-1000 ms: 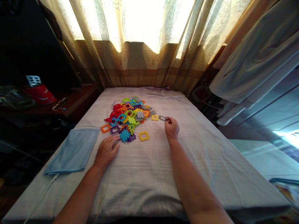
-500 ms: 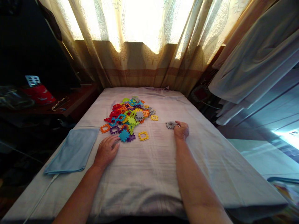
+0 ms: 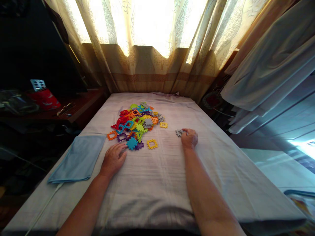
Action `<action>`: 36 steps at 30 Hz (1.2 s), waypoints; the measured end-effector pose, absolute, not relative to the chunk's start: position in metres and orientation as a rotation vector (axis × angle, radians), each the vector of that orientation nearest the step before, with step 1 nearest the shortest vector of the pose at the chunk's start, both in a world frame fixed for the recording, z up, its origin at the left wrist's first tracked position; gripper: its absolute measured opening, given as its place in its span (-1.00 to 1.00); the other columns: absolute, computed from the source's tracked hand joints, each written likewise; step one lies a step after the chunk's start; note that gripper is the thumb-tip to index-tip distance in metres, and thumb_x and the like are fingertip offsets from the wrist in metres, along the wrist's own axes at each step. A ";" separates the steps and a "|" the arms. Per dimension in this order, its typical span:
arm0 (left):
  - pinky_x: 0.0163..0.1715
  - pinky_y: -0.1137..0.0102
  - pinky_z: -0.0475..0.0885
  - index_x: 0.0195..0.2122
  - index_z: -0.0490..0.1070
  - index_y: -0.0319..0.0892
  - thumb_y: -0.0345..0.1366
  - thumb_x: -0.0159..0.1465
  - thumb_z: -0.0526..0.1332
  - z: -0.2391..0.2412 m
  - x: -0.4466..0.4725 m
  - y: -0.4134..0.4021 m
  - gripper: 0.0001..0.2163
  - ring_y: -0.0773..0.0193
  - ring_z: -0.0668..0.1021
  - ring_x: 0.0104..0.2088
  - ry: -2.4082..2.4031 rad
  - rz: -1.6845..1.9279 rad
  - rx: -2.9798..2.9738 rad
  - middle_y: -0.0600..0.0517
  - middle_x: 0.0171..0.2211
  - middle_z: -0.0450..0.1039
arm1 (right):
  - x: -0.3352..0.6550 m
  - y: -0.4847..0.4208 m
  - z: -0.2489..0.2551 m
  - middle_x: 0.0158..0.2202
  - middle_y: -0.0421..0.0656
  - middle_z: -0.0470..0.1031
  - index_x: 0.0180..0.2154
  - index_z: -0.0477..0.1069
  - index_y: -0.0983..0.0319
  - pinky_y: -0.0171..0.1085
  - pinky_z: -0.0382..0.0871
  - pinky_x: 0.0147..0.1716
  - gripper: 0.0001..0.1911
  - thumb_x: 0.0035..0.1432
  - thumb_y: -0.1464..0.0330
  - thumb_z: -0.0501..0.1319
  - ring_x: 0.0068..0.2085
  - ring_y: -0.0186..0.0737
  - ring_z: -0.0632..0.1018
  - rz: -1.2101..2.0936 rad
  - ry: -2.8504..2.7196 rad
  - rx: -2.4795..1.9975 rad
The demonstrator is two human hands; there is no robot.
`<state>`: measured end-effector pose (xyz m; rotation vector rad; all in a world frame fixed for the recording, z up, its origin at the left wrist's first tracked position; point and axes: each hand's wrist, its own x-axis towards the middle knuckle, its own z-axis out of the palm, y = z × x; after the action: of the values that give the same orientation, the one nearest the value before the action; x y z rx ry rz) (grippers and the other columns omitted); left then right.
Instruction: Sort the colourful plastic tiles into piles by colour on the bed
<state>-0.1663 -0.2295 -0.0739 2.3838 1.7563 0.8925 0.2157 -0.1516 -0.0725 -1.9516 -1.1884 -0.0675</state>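
A heap of toothed plastic building pieces (image 3: 140,128) in many colours lies on the cloth-covered table. My left hand (image 3: 114,159) rests palm down at the heap's near edge, fingers stretched out, with its fingertips by a blue square piece (image 3: 132,143). To the right, apart from the heap, my right hand (image 3: 189,139) has its fingers curled at a grey toothed piece (image 3: 179,132), partly covering it. Whether more than one grey piece is there, I cannot tell. Between the hands lies a yellow frame-shaped piece (image 3: 152,144).
A folded light-blue cloth (image 3: 77,159) with a white cord (image 3: 44,209) lies on the table's left side. A dark side table holds a red container (image 3: 46,99). Patterned curtains (image 3: 145,68) hang behind, and pale fabric (image 3: 261,62) hangs at right.
My right hand has shifted slightly left and covers more of the grey piece. My left hand stays beside the heap. The whole view has moved a little.
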 end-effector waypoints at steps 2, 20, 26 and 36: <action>0.15 0.09 0.36 -0.09 0.50 -0.11 -0.19 0.25 0.10 -0.074 -0.166 -0.229 -0.71 0.06 0.51 0.06 1.759 0.897 2.381 -0.06 -0.01 0.55 | 0.203 -0.153 -0.068 -0.18 0.01 0.54 -0.25 0.60 0.26 -0.13 0.29 -0.04 -0.63 0.04 0.49 0.04 -0.13 -0.07 0.45 -0.074 -1.289 -1.904; 0.14 0.08 0.36 -0.11 0.52 -0.11 -0.23 0.26 0.12 -0.075 -0.165 -0.229 -0.75 0.08 0.53 0.03 1.736 0.972 2.354 -0.04 -0.04 0.57 | 0.061 -0.111 -0.024 0.10 0.01 0.45 0.13 0.38 0.22 -0.11 0.24 0.08 -0.52 0.22 0.19 0.17 0.09 -0.01 0.42 0.081 -1.875 -1.881; 0.13 0.07 0.37 -0.12 0.52 -0.09 -0.24 0.26 0.13 -0.075 -0.164 -0.228 -0.76 0.08 0.52 0.02 1.735 0.987 2.336 -0.02 -0.06 0.58 | 0.053 -0.098 -0.021 0.06 0.05 0.47 0.15 0.35 0.25 -0.11 0.28 0.03 -0.49 0.19 0.23 0.17 0.06 0.01 0.43 0.105 -1.870 -1.993; 0.13 0.09 0.37 -0.13 0.52 -0.10 -0.25 0.25 0.14 -0.074 -0.163 -0.228 -0.76 0.08 0.53 0.02 1.754 0.972 2.311 -0.03 -0.06 0.58 | 0.055 -0.099 -0.022 0.05 0.01 0.47 0.07 0.38 0.23 -0.12 0.28 0.03 -0.56 0.16 0.26 0.17 0.06 -0.01 0.44 0.110 -1.926 -1.969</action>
<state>-0.1632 -0.2282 -0.0737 2.3112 1.7540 0.9720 0.0554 -0.0991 -0.0219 -1.9691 -1.9256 0.1096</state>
